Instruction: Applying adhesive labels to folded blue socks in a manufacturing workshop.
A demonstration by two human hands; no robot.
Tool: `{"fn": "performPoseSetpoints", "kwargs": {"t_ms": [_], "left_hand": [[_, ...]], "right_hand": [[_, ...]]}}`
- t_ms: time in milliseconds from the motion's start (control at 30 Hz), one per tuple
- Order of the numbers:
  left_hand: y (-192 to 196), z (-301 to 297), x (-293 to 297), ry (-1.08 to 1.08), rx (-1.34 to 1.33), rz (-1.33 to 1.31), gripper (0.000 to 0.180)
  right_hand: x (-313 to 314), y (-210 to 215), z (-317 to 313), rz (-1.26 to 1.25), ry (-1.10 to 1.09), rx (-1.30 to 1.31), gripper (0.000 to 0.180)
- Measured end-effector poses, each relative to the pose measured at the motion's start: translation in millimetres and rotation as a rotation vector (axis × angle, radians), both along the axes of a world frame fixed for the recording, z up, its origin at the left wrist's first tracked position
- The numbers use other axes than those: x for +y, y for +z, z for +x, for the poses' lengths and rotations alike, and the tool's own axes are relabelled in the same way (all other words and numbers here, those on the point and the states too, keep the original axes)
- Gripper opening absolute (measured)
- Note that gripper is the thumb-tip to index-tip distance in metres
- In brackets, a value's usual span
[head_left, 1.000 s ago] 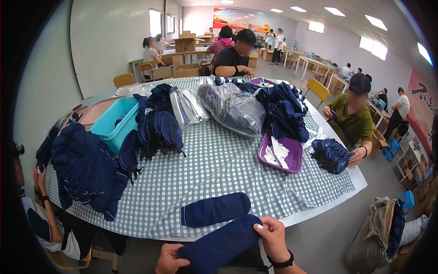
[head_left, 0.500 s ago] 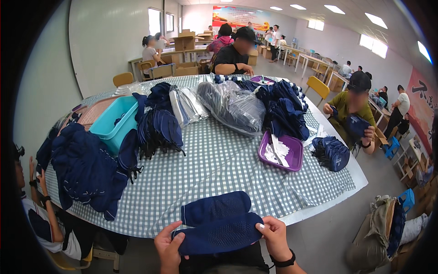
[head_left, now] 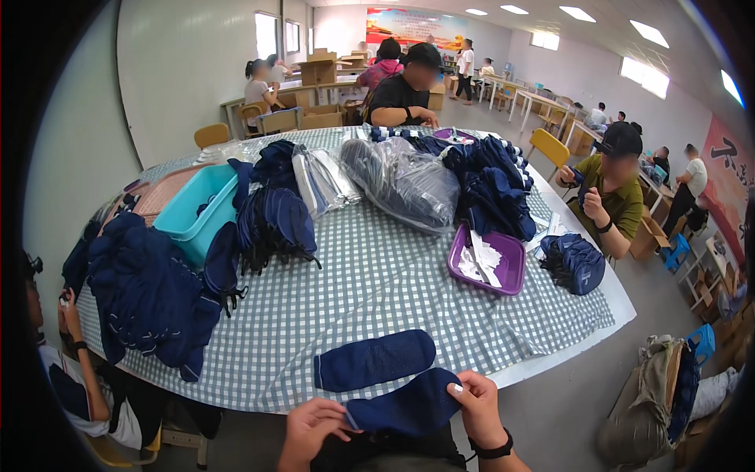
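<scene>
Near the front edge of the table, a navy sock is stretched between my hands, slightly bent. My left hand pinches its cuff end, fingertips closed at the edge. With thumb on top, my right hand grips the toe end; a dark band circles that wrist. Just beyond, a second navy sock lies flat on the checked tablecloth, apart from both hands.
Heaped navy socks lie at the left, beside a turquoise bin. A plastic bag of socks sits at the back. To the right are a purple basket with white slips and a navy pile. Co-workers sit around the table.
The held sock has bent and narrowed at the cuff, and its dotted face no longer shows. My left hand has shifted right and slightly down. The co-worker at right has raised a hand.
</scene>
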State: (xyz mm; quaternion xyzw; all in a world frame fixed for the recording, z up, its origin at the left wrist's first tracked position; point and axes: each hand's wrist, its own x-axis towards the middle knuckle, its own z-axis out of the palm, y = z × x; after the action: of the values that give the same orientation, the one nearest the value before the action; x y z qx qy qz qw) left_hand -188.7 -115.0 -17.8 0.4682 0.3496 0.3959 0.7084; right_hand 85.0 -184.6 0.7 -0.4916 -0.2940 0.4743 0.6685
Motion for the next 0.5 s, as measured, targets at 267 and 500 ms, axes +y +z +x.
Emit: {"fn": "performPoseSetpoints", "kwargs": {"t_ms": [267, 500], "left_hand": [[-14, 22, -9, 0.091, 0.121, 0.125, 0.014], [-16, 18, -10, 0.130, 0.023, 0.122, 0.010]], "right_hand": [[-5, 9, -9, 0.025, 0.122, -0.008, 0.009], [-10, 11, -14, 0.042, 0.152, 0.010, 0.009]]}}
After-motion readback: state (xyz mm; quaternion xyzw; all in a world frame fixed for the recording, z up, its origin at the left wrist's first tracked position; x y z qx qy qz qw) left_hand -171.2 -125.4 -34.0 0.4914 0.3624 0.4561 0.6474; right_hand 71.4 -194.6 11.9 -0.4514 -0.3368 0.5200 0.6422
